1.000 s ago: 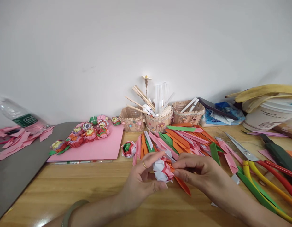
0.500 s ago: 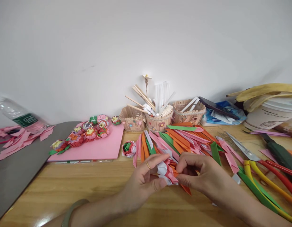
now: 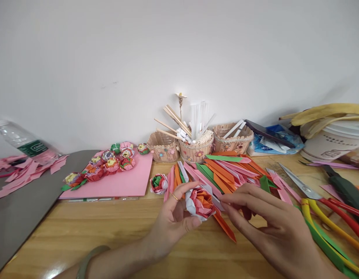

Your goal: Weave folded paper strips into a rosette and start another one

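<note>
My left hand [image 3: 175,221] holds a folded paper flower [image 3: 199,203] between thumb and fingers. The flower has white outer petals, then pink ones, with orange folds at its centre, which faces up. Just to its right, my right hand [image 3: 261,219] has thumb and index fingertip close together at the end of a pale paper strip [image 3: 216,201] beside the flower. Whether that strip is joined to the flower is unclear. Behind both hands lies a pile of folded paper strips [image 3: 223,174] in orange, pink, green and white. A finished-looking paper flower [image 3: 159,183] rests left of the pile.
Several paper flowers [image 3: 111,164] sit on a pink sheet [image 3: 130,186] at left. Three small wooden baskets [image 3: 195,152] stand by the wall, with sticks in the middle one. Scissors [image 3: 306,190] lie at right. A bottle [image 3: 31,147] and a white tub [image 3: 327,141] stand farther out.
The flower has turned so that its orange centre shows upward. My right hand has moved off the flower's edge to the right, its fingers straighter.
</note>
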`<state>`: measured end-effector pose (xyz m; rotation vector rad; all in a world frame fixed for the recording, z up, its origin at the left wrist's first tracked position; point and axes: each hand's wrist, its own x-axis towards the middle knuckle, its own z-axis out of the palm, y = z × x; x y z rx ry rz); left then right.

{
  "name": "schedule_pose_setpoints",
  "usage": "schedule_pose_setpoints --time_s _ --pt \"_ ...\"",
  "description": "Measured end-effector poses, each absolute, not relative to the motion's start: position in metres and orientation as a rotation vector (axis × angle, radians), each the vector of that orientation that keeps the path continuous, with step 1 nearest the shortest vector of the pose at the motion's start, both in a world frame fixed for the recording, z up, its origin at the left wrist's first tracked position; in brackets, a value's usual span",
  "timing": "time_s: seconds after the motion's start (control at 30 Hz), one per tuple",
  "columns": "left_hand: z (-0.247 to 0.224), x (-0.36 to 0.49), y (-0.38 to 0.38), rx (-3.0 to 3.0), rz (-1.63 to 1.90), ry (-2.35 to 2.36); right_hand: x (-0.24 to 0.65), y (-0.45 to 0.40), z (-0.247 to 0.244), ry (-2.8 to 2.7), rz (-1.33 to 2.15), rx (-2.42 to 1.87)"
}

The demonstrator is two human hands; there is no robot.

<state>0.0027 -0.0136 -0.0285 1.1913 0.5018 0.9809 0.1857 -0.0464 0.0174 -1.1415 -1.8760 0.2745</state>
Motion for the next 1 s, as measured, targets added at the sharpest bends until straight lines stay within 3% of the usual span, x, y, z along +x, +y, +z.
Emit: schedule_pose_setpoints --time_s 0.53,1.0 --pt "-0.0262 0.0062 -0.0177 1.193 1.023 0.488 0.1843 -0.0520 0.0124 -2.038 0.008 -1.034" --pt "-0.0333 0.0009 -0.0219 1.543 1.170 0.577 0.1758 -0.0491 0.0130 -1.923 0.520 -1.251"
